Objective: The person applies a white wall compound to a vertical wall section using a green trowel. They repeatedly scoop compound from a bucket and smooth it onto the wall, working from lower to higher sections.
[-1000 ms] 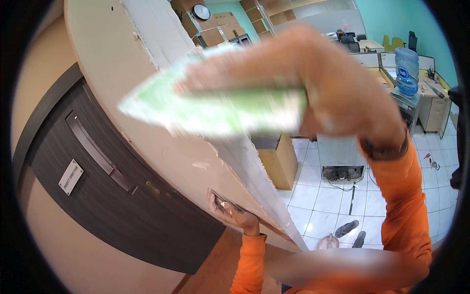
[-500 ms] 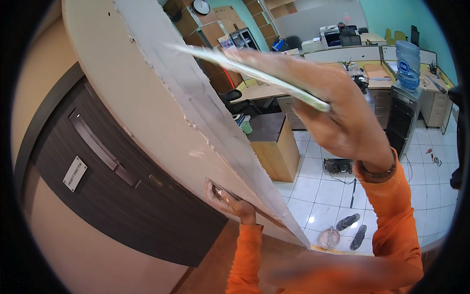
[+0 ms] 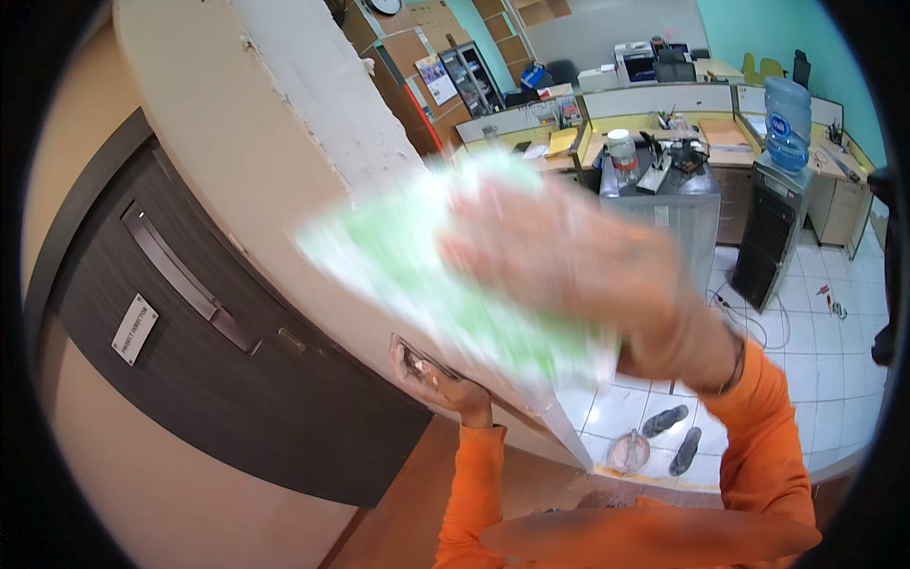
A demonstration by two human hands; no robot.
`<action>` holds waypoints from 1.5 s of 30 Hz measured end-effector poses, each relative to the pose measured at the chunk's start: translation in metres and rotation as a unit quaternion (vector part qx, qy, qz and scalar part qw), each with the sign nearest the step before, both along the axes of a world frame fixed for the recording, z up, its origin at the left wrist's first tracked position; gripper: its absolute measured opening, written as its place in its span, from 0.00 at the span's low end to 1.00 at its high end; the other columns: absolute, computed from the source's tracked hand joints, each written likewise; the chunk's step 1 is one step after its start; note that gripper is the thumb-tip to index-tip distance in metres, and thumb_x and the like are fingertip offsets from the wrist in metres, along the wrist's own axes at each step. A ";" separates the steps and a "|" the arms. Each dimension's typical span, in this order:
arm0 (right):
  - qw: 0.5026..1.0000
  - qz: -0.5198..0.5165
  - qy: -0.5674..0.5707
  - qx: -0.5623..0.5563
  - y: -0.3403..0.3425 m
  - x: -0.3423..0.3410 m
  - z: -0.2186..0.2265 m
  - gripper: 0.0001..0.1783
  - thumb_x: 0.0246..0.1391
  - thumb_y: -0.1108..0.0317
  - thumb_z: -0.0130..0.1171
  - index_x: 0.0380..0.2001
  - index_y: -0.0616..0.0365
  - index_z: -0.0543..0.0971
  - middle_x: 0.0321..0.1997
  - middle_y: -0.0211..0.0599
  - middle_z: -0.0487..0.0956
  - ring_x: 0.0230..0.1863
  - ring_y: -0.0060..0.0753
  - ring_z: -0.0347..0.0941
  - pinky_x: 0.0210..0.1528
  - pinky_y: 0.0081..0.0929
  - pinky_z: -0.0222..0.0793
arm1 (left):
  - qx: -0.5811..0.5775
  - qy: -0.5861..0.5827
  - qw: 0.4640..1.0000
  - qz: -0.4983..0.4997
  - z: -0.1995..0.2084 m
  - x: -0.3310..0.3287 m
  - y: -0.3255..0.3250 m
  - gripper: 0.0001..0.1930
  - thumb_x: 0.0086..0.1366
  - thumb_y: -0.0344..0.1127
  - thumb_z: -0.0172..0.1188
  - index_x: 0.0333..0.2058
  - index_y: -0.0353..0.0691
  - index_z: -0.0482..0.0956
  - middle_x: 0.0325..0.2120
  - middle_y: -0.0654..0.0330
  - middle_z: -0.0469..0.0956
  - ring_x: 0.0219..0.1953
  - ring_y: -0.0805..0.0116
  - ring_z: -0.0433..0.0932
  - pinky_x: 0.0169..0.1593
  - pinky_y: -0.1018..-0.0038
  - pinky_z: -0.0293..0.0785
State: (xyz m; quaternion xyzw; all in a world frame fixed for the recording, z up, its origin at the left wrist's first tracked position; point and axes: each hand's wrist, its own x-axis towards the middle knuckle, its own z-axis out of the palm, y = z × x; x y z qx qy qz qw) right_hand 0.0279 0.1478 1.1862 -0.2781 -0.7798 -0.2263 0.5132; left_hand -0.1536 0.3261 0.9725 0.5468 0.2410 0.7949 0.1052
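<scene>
My right hand, smeared by motion, grips a flat, roughly four-sided green-and-white board. The board's broad face shows, in front of the rough, whitish plastered wall end; whether it touches the wall cannot be told. Lower down, my left hand is curled beside the beige wall face, palm partly turned up. Its fingers close around a dusty, dark-and-pale thing too unclear to name. Orange sleeves cover both forearms.
A dark door stands left of the wall. On the tiled floor right are a round pinkish bowl and grey sandals. Farther back are a water dispenser with a blue bottle, desks and a metal-grey cabinet.
My right hand has swung down and left, and the board has turned from edge-on to showing its broad green-and-white face. My left hand stays low by the wall. The view has shifted slightly.
</scene>
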 end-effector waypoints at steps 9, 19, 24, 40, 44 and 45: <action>0.997 0.049 -0.009 -0.053 0.020 0.012 0.031 0.28 0.50 0.68 0.66 0.58 0.51 0.80 0.52 0.44 0.82 0.51 0.47 0.79 0.57 0.41 0.72 | -0.004 -0.015 1.000 0.008 -0.010 0.002 0.005 0.27 0.81 0.46 0.37 0.66 0.27 0.60 0.65 0.45 0.64 0.68 0.53 0.65 0.73 0.57 0.57; 0.963 0.026 0.004 -0.269 -0.025 0.010 -0.093 0.30 0.59 0.61 0.61 0.66 0.33 0.77 0.70 0.30 0.76 0.72 0.44 0.70 0.76 0.62 0.54 | -0.002 0.008 1.000 -0.007 -0.011 0.000 -0.001 0.26 0.79 0.43 0.41 0.65 0.29 0.62 0.63 0.45 0.64 0.66 0.53 0.65 0.72 0.57 0.59; 0.994 0.037 0.049 -0.095 0.000 0.026 -0.039 0.32 0.54 0.65 0.69 0.64 0.46 0.78 0.67 0.35 0.78 0.71 0.45 0.70 0.74 0.56 0.60 | 0.024 -0.023 0.999 -0.018 0.006 0.005 0.002 0.24 0.79 0.41 0.42 0.64 0.28 0.64 0.64 0.45 0.64 0.67 0.52 0.65 0.71 0.57 0.58; 0.999 -0.029 -0.011 -0.025 0.005 0.030 -0.024 0.27 0.56 0.67 0.64 0.62 0.48 0.81 0.65 0.43 0.78 0.68 0.48 0.72 0.70 0.50 0.62 | 0.027 -0.023 0.999 -0.017 0.008 0.007 -0.002 0.26 0.80 0.44 0.38 0.64 0.28 0.62 0.64 0.44 0.64 0.67 0.52 0.64 0.71 0.56 0.59; 0.983 -0.048 0.009 -0.176 -0.010 0.034 0.084 0.25 0.48 0.79 0.59 0.53 0.61 0.80 0.43 0.53 0.83 0.43 0.49 0.80 0.47 0.37 0.77 | 0.028 -0.025 0.999 -0.010 0.010 0.008 -0.002 0.26 0.79 0.43 0.39 0.64 0.28 0.62 0.65 0.44 0.63 0.67 0.51 0.64 0.71 0.55 0.59; 0.984 0.023 -0.027 -0.177 -0.010 0.038 0.093 0.24 0.47 0.81 0.58 0.51 0.65 0.80 0.39 0.56 0.82 0.38 0.51 0.79 0.44 0.37 0.77 | 0.025 -0.032 0.999 -0.011 0.009 0.008 -0.002 0.26 0.79 0.44 0.39 0.64 0.28 0.62 0.65 0.44 0.63 0.67 0.51 0.64 0.71 0.55 0.59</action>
